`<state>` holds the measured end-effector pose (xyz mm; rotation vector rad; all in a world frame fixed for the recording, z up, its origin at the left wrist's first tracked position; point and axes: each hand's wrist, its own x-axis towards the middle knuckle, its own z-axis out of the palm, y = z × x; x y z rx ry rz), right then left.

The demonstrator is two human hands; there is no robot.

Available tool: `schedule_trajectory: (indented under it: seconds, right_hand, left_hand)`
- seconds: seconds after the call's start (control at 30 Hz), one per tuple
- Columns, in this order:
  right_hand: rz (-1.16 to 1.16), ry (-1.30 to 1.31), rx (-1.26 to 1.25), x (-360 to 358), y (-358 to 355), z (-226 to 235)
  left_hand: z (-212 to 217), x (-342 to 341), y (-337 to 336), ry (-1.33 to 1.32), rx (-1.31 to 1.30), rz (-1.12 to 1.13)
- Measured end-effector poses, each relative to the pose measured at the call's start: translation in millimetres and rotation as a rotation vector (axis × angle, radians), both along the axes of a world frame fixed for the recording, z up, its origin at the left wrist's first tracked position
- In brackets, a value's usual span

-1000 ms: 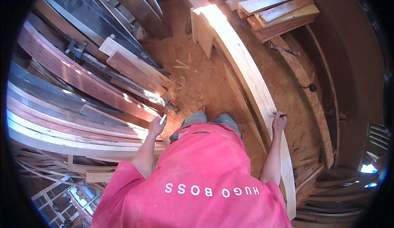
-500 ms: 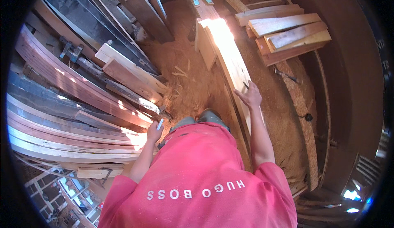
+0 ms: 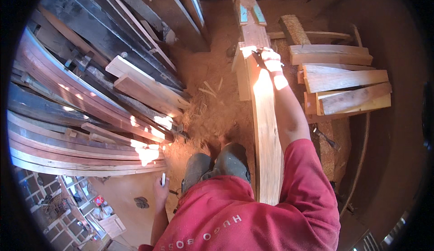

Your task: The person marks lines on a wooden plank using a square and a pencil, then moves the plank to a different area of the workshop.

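A long pale plank [image 3: 264, 129] runs from the lower centre of the frame up toward the top centre, sunlit along its upper half. The right hand [image 3: 271, 60] reaches far forward and rests on the plank's upper end, fingers closed round a thin dark tool [image 3: 258, 57] whose kind is too small to tell. The left hand [image 3: 160, 188] hangs low at the lower left, well apart from the right, gripping a small pale flat object [image 3: 163, 179]. Curved dark boards [image 3: 77, 111] crowd the whole left side; a stack of short planks [image 3: 343, 81] lies at the upper right. Between them, a strip of sawdust floor [image 3: 212, 101] lies open.
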<state>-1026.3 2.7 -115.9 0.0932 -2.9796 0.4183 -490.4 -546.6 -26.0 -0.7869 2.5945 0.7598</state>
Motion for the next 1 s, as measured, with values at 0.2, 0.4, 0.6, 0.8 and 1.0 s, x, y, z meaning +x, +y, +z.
schedule_trajectory:
  seconds: [0.2,0.4,0.6,0.8,1.0]
  right_hand:
    - [0.093,-0.337,0.07,-15,-35,-6]
    - [0.046,-0.198,0.165,6,1,-31]
    - [0.202,0.063,-0.021,112,-3,-35]
    - [0.0,-0.306,0.08,200,-46,24]
    - [-0.223,-0.07,-0.166,251,-37,76]
  left_hand:
    - [30,86,13,-0.103,-0.018,0.095]
    - [29,73,-3,-0.175,-0.002,0.031]
    - [19,37,-25,-0.012,-0.008,0.111]
    - [-30,-8,-49,-0.009,0.064,-0.084]
    - [9,-97,24,0.351,0.385,0.057]
